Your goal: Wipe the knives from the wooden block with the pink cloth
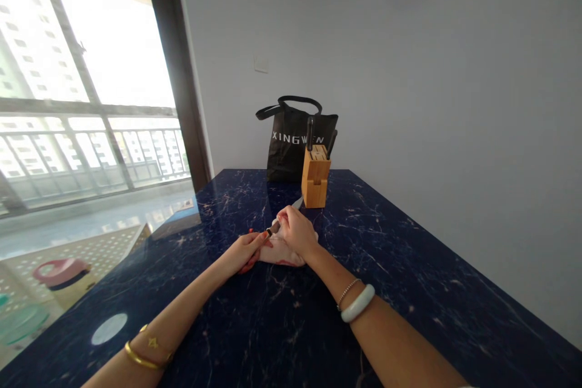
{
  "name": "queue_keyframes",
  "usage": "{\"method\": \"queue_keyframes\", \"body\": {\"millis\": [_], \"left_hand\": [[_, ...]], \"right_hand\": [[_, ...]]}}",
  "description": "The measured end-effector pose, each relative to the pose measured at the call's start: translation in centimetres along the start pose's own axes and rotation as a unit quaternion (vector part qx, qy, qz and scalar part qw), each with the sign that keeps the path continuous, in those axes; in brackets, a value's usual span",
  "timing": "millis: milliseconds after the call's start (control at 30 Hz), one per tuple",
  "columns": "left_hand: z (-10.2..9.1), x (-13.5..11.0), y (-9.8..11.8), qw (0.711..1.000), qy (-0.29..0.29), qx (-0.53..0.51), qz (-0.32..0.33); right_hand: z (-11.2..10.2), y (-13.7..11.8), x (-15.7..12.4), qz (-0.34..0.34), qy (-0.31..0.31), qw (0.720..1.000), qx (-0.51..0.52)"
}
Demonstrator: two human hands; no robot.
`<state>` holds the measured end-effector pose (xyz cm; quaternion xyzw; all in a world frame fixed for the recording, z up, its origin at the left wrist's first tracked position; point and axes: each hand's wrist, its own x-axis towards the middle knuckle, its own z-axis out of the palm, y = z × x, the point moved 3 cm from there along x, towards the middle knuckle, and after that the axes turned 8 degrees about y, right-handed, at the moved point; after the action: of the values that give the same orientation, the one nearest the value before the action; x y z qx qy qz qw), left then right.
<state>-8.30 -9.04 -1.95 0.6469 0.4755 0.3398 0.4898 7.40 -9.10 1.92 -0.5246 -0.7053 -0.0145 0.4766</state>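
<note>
A knife lies slanted between my hands, with its pale blade [297, 202] pointing away toward the knife block. My left hand [249, 250] is closed around the near end of its dark brown handle [274, 229]. Beneath the handle is a whitish-pink cloth [278, 253] with red markings, bunched up. My right hand [296, 230] is closed over the cloth and the middle of the knife, its fingers curled and partly hiding both. Some red also shows beside and under my left fingers.
The wooden knife block [314, 185] with black-handled tools stands just beyond the blade tip. Behind it is a black tote bag [284, 160] against the wall. The dark blue marbled table [291, 327] bears a white disc [109, 328]; a pink-lidded container [63, 273] is at left.
</note>
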Motion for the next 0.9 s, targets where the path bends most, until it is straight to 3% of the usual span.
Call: {"method": "queue_keyframes", "body": {"millis": [133,333,433,667,900], "left_hand": [[0.0,-0.2,0.3,0.999,0.006,-0.040,-0.016],[-0.1,-1.0,1.4,0.990,-0.004,-0.133,-0.054],[-0.4,-1.1,1.4,0.983,-0.029,-0.172,-0.064],[-0.9,-1.1,1.1,0.970,-0.091,-0.214,-0.065],[-0.6,-1.2,1.6,0.985,-0.065,-0.154,-0.052]], "right_hand": [[0.0,-0.3,-0.2,-0.013,-0.010,1.000,0.014],[0.0,-2.3,-0.9,-0.118,-0.072,0.990,-0.010],[0.2,-2.7,-1.0,-0.138,-0.081,0.987,-0.013],[0.3,-0.5,-0.3,-0.050,-0.001,0.999,-0.019],[-0.8,1.8,0.3,0.030,0.069,0.997,-0.008]]}}
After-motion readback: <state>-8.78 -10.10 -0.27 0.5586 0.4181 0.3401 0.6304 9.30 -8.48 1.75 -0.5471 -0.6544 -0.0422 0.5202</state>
